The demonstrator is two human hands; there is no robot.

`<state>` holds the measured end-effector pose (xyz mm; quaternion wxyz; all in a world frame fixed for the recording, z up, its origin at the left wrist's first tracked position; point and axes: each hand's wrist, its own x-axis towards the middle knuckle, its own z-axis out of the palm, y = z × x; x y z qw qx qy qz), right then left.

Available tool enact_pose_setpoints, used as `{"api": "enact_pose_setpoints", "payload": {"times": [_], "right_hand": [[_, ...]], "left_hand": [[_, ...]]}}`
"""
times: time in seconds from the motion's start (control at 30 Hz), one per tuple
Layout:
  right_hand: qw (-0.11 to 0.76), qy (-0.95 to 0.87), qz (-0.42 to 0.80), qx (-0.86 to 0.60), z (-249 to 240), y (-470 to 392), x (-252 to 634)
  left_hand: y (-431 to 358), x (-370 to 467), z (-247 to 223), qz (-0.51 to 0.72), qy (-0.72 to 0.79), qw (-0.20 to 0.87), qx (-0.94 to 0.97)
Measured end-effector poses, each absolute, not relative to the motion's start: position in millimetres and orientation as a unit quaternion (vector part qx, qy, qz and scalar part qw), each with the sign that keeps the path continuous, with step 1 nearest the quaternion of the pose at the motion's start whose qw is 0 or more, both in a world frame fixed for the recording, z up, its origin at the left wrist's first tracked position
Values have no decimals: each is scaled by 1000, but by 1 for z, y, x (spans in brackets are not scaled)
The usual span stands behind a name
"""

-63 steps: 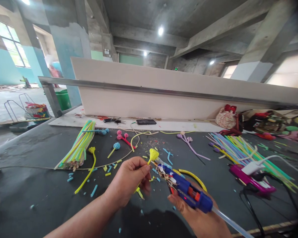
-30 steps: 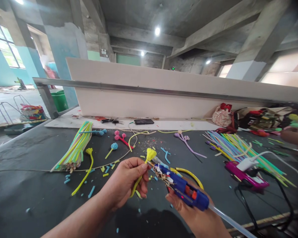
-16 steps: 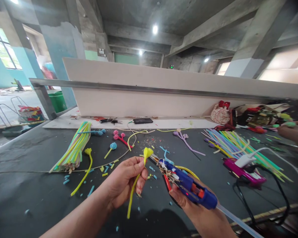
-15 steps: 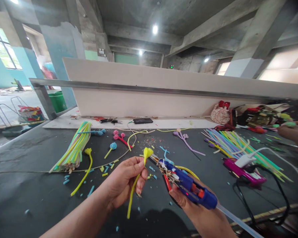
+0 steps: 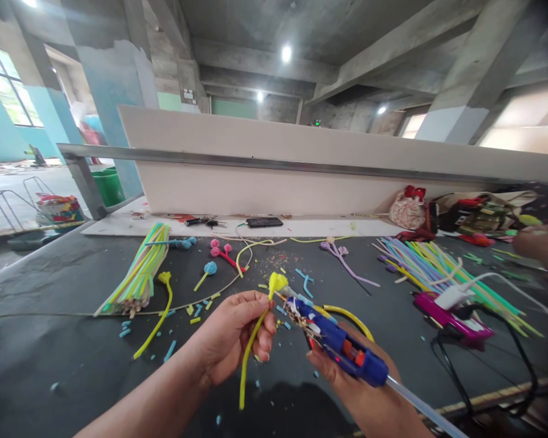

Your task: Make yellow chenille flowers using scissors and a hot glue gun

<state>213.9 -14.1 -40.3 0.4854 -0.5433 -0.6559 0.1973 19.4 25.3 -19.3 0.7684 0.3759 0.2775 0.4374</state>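
Dark grey, flat work surface (image 5: 100,383) spans the lower head view. Left hand (image 5: 237,334): fingers pinched on 1 fuzzy yellow stem (image 5: 245,371), its flared tip (image 5: 277,283) upward. Clock centre: flared tip. Right hand (image 5: 365,383): wrapped around 1 blue plastic glue gun (image 5: 335,337) at 4 o'clock; nozzle beside the tip, contact cannot be confirmed. Pastel stem bundle (image 5: 139,271): 9 o'clock. Magenta power strip (image 5: 432,310): 3 o'clock. Black rectangular phone (image 5: 265,222): 12 o'clock.

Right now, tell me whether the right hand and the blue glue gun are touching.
Touching: the head view shows the right hand gripping the blue glue gun.
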Motion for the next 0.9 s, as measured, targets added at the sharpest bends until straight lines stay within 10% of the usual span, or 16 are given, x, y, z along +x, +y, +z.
{"api": "enact_pose_setpoints", "payload": {"times": [0.9], "right_hand": [[503,-659,204,-521,-35,-20,210]], "left_hand": [[24,15,-18,397,276,787,383]]}}
